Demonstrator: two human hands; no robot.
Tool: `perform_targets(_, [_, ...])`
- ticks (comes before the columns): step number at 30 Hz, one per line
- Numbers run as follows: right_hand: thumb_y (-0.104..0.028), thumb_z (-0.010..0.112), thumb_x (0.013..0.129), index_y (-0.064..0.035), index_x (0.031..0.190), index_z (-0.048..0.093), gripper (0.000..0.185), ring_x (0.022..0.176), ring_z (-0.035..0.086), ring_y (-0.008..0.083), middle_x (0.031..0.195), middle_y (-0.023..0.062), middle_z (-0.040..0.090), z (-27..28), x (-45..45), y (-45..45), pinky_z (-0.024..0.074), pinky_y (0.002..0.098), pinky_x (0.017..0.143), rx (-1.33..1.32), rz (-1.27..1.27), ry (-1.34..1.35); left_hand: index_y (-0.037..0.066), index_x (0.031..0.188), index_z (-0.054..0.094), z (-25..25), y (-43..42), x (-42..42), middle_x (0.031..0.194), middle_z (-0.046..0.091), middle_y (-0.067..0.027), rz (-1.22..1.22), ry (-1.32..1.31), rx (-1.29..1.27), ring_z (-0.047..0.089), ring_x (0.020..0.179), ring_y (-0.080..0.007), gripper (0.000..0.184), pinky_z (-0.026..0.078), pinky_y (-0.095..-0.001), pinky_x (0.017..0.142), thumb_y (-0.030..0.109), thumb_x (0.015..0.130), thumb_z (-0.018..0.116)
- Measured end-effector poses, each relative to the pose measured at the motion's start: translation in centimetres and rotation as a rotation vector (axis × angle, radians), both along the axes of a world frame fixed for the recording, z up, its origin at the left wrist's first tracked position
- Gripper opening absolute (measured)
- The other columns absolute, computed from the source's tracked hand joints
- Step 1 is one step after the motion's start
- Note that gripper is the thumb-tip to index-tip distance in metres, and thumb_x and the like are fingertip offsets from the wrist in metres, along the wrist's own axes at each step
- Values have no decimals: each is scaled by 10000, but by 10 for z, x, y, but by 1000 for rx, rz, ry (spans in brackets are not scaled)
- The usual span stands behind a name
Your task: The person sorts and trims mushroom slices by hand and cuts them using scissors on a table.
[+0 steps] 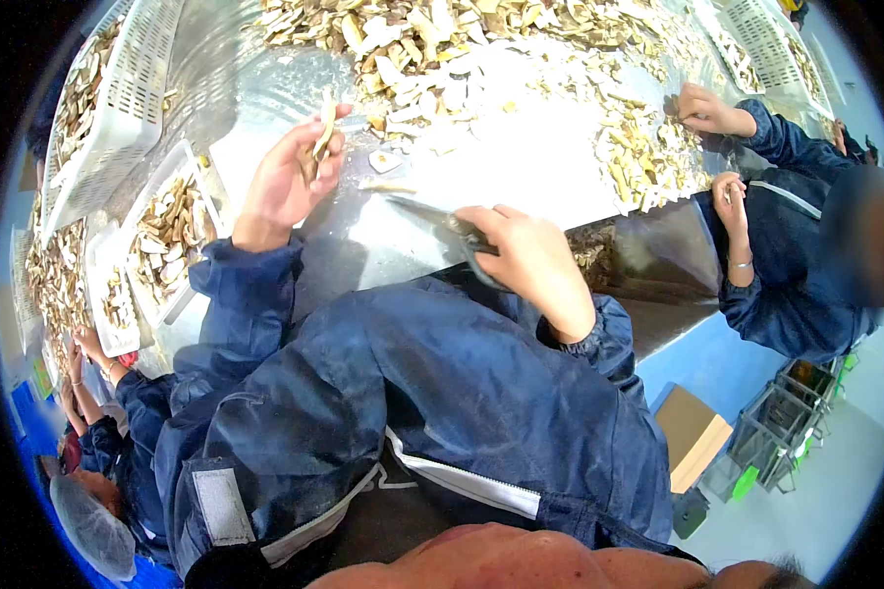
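My left hand (pixel 290 182), raised over the metal table, pinches pale and brown slices of what looks like dried mushroom (pixel 322 137) between thumb and fingers. In my right hand (pixel 535 255), near the table's front edge, is a pair of scissors (pixel 447 218) with dark handles; the blades point left toward my left hand. A narrow pale slice (pixel 388 186) lies on the table just beyond the blade tips. A small whitish piece (pixel 385 160) rests farther back. Behind both hands spreads a big heap of mushroom slices (pixel 422 49).
White perforated crates (pixel 133 93) of slices stand at left, beside a white tray (pixel 170 240) holding more slices. A co-worker's hands (pixel 712 110) are at the right near a smaller pile (pixel 643 157). Another person in a hairnet (pixel 93 525) works at lower left. A cardboard box (pixel 688 437) stands below right.
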State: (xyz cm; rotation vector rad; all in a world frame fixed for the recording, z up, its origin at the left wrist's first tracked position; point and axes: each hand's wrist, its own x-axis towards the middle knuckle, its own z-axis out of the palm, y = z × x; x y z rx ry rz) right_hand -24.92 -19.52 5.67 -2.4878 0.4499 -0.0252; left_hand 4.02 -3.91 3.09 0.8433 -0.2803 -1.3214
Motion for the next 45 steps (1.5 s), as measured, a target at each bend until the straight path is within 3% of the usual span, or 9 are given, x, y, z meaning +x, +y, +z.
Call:
perform_targets(5, [-70,694,754,-98,1147,616,401,868,656,338,901,128,659,2,12,0,525,436,750,-54,81,-64,58,1393,466,1,2,-39,988,592,-97,68,285,-111,578,807,-197,451,492,-268,531,372,1077,393])
perform_targets(11, [-79,605,799,-49,958,629,163,873,648,310,866,128,618,1,42,18,541,423,758,-224,215,-205,95,1137,591,-23,4,-62,966,645,-67,94,423,-78,643,852,-215,307,541,-299,619,353,1067,439])
perform_targets(15, [-154,697,829,-91,956,697,142,786,665,325,853,119,653,5,54,6,538,428,686,-193,88,-81,99,1070,603,-31,14,-63,948,654,-48,155,442,-17,648,865,-199,250,524,-286,625,309,1051,469])
perform_targets(28, [-226,716,824,-45,845,682,186,749,676,367,793,146,662,-50,123,-43,530,478,656,-293,-309,-388,92,1085,597,-21,6,-79,988,647,-65,74,325,28,641,878,-199,222,506,-300,650,274,1051,475])
perform_targets(31, [-186,715,859,-35,905,705,159,638,643,260,747,113,671,-43,109,-41,497,362,593,-77,-394,-404,96,1093,596,-18,0,-80,985,648,-47,77,208,66,639,877,-177,178,496,-295,649,245,1032,520])
perform_targets(34, [-157,698,896,-27,920,707,132,598,546,104,699,2,628,-19,95,-29,411,252,550,828,-499,-332,99,1107,596,3,-13,-86,964,654,-29,104,99,135,640,852,-150,157,497,-281,636,222,1012,578])
perform_targets(38, [-159,713,921,-10,930,693,150,629,483,37,744,-31,617,-23,83,-6,380,197,569,1179,-429,-364,92,1137,599,-2,-26,-89,956,657,-4,122,96,66,640,805,-103,175,492,-245,595,210,1007,607])
perform_targets(42, [-178,735,905,-5,959,686,188,640,568,105,761,8,649,-21,75,6,453,244,605,1094,-375,-370,88,1112,607,-9,-19,-86,992,682,-19,134,27,100,636,796,-97,160,486,-249,579,207,1005,606])
perform_targets(45, [-142,741,857,-10,982,682,191,701,642,234,844,73,671,-7,53,6,509,326,658,225,-128,-232,87,1081,609,-4,-9,-79,1009,700,-37,197,-30,174,628,773,-92,141,471,-240,563,200,998,609])
